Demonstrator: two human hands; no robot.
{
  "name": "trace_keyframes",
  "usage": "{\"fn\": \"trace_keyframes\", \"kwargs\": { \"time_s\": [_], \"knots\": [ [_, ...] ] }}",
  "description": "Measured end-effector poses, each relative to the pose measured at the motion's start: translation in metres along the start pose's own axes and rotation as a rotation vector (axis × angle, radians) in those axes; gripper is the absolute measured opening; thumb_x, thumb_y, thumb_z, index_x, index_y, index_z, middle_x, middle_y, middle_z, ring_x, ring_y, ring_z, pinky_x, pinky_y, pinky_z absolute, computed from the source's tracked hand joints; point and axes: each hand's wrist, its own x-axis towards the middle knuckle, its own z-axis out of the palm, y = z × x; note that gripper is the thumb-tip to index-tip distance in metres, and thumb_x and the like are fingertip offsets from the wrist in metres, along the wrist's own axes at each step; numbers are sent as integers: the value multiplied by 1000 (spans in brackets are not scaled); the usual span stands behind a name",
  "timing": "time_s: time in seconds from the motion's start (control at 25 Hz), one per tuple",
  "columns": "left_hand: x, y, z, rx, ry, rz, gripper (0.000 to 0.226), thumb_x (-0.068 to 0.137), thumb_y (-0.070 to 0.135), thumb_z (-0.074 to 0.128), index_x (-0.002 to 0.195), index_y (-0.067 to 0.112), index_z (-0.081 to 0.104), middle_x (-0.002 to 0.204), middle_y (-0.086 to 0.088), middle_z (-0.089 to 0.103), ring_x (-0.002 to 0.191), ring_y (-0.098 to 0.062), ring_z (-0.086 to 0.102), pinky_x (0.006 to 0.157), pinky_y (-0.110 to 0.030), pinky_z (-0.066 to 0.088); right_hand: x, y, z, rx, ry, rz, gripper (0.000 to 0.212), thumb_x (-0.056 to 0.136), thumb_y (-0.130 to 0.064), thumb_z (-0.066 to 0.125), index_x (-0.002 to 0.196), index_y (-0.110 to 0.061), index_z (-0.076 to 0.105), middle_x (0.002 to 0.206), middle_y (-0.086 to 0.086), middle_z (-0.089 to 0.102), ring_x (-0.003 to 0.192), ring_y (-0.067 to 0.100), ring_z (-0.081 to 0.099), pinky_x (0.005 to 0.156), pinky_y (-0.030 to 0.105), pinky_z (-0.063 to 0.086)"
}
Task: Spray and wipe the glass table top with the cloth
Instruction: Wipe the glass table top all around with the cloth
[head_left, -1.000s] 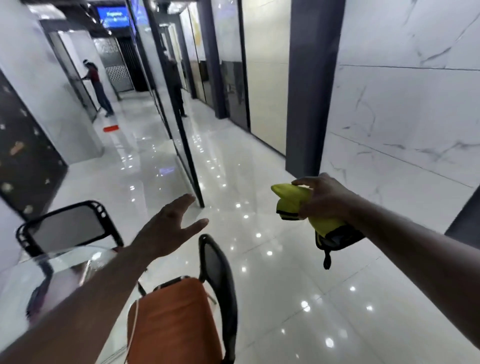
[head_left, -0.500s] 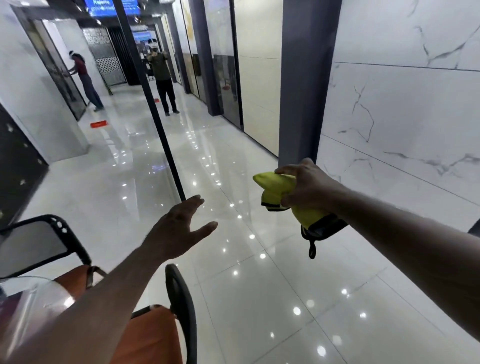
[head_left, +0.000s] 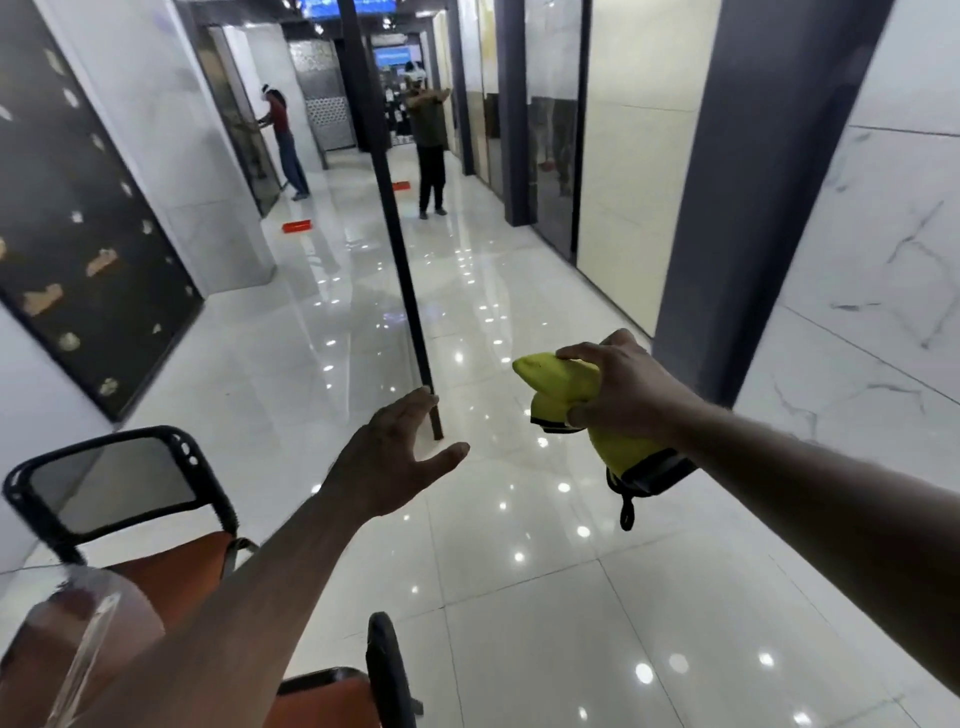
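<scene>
Hands both up in the air over the floor (head_left: 519, 597), touching no surface. Left hand (head_left: 395, 462) is spread, fingers straight, thumb out, holding nothing. Right hand (head_left: 618, 395) grips the yellow cloth (head_left: 550, 374), fingers curled round its middle. The cloth's long axis runs from upper left to lower right through the fist, with a black trim and a loop hanging at the low end. It may be a mitt-type cloth, too blurred to be sure.

Glass tabletop (head_left: 83, 644) sits at the bottom-left corner of the view, below and left of both hands, under the left forearm. Only a curved bit of rim shows, so its long axis can't be told. The left hand is on the nearer side. The cloth hand is well apart from the glass, off to the right. Judgement: the cloth has to travel down and left, across the body, to reach the glass, and the head has to drop too.

Counts: one cloth, one tabletop, no spray bottle in view. Two chairs with orange seats, one black mesh back (head_left: 114, 483) just beyond the glass, one back edge (head_left: 387, 670) at bottom centre.
</scene>
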Motion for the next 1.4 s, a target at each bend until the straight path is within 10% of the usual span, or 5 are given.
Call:
{"fn": "trace_keyframes", "kwargs": {
  "time_s": [0.52,1.4],
  "knots": [
    [19,-112,-18,60,252,-725,88,86,78,58,156,28,41,163,15,34,149,-6,35,112,-22,25,278,-122,129,77,-391,-588,96,68,-44,98,153,-40,53,129,-2,37,119,26,61,101,30,47],
    [-113,-266,17,-93,587,-1786,95,80,85,55,156,29,42,165,8,39,152,-11,34,123,-43,34,311,-445,458,-124,-1166,-1415,94,63,-47,99,147,-42,59,133,4,47,117,21,61,96,22,43]
  ]
}}
